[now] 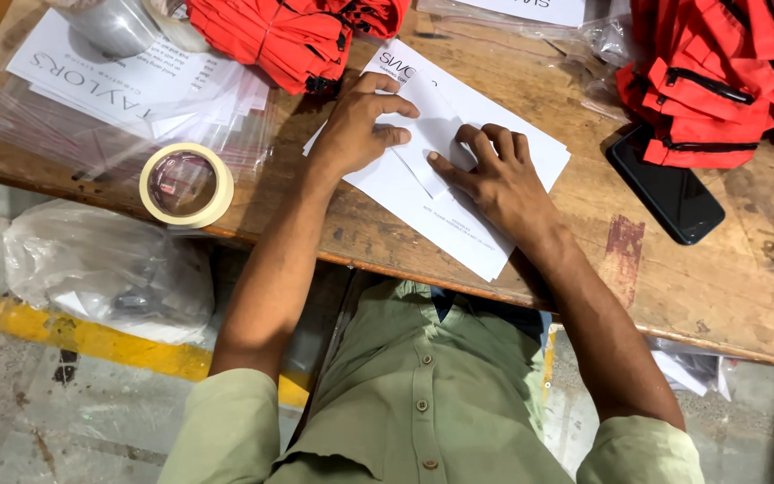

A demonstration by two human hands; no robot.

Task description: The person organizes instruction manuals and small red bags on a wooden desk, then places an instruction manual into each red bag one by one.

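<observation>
red garments cropped, paper partly covered

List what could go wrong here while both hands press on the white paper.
1. The stack of white sheets juts past the table edge; the lower sheets might slip off as the left hand and right hand press the folded sheet.
2. The tape roll sits at the table edge by the left forearm; a nudge may drop it.
3. The black phone lies beside the right wrist and could be knocked.
</observation>
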